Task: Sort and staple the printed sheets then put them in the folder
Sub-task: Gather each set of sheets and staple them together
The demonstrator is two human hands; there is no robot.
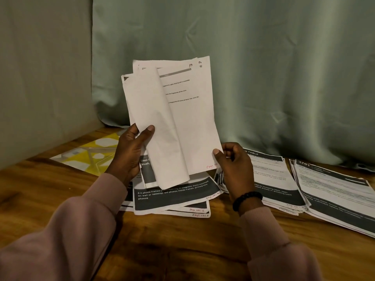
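A person holds a sheaf of printed sheets [182, 110] upright above the bench [182, 240], both hands gripping its lower edge. Left hand [129, 153] pinches the bottom-left corner, thumb on the front and fingers [133, 129] curled behind; right hand [235, 163] pinches the bottom-right corner w/ thumb over the red "Page No" mark, so the number itself is hidden. The front sheet [150, 126] curls over, showing its blank back and covering most of the text beneath; only line-ends and handwritten "P3" and "P2" at the top right can be read.

Just below the fingers, a loose pile of dark-banded pages [172, 197] lies flat; its upper part is blocked by the held sheaf. To the right of the right hand sit two more stacks [280, 179], the far one [334, 197] cut off by the frame edge, print too blurred to read. Behind the left hand, a yellow patterned folder [91, 155] lies flat, partly hidden by the hand.

Bench is brown wood grain. Pale green curtain [263, 67] hangs behind, a plain grey-green panel [44, 67] at left. Pink sleeves [60, 230]; black bead bracelet [246, 199] on the right wrist.
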